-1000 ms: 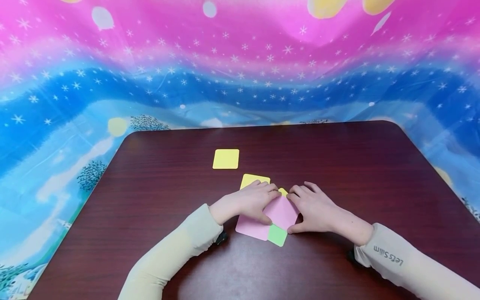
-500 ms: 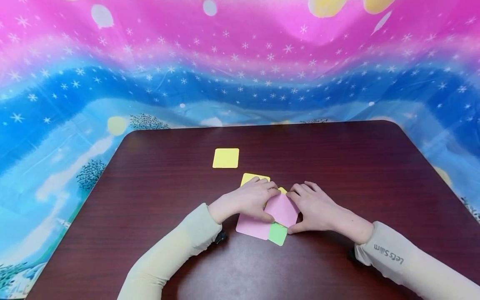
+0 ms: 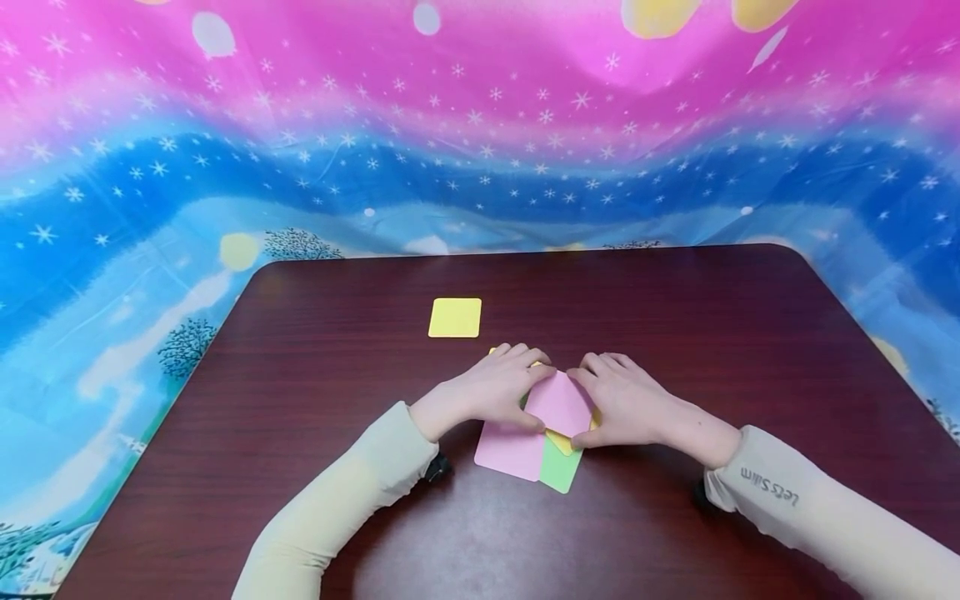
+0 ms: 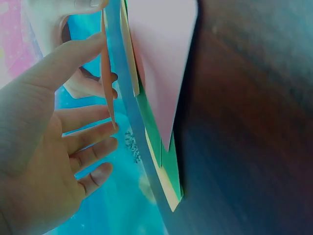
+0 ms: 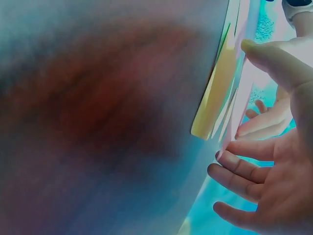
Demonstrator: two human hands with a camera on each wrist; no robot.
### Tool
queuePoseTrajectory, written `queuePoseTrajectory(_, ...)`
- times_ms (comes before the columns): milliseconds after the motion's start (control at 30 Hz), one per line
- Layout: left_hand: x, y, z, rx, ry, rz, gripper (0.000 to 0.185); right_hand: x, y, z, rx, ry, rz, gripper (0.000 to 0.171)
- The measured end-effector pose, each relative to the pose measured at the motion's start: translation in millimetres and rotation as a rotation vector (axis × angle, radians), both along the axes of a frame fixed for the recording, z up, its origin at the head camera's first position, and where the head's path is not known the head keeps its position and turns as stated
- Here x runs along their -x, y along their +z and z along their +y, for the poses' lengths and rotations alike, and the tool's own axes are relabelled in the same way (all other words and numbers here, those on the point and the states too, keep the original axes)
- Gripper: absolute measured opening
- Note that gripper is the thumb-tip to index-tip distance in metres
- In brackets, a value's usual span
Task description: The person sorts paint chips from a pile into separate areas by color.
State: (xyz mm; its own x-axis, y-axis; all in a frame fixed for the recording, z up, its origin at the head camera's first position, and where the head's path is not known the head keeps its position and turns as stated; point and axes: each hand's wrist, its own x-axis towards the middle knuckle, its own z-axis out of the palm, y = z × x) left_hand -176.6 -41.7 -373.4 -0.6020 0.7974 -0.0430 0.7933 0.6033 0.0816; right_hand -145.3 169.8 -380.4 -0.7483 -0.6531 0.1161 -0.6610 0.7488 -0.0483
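On the dark table, both hands meet over a small pile of coloured cards. My left hand and right hand hold one pink card by its edges between thumbs and fingertips, tilted off the pile. Beneath it lie another pink card, a green card and a sliver of a yellow card. The left wrist view has the left hand spanning the lifted card edge-on above the pile's pink card. The right wrist view shows the right hand beside a yellow card.
A single yellow card lies apart on the table, farther back and to the left of the hands. A pink and blue starry cloth hangs behind and around the table. The table's rounded far corners sit at left and right.
The hands have shifted the top pink card slightly away from me. A yellow sliver now shows under its near corner, more green shows, and the left hand covers most of the farther yellow card.
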Motion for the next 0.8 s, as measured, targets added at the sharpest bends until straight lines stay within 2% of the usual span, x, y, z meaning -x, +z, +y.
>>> queuePoseTrajectory(433,11.4,6.1,-12.2,-0.009,0.019,-0.025,0.072,17.3,11.4,-3.5,-0.004,0.014,-0.023,0.082)
queuePoseTrajectory(800,20.7,6.0,-19.4,-0.021,0.046,0.024,0.066,37.6,9.8,-10.5,0.021,0.032,-0.047,0.082)
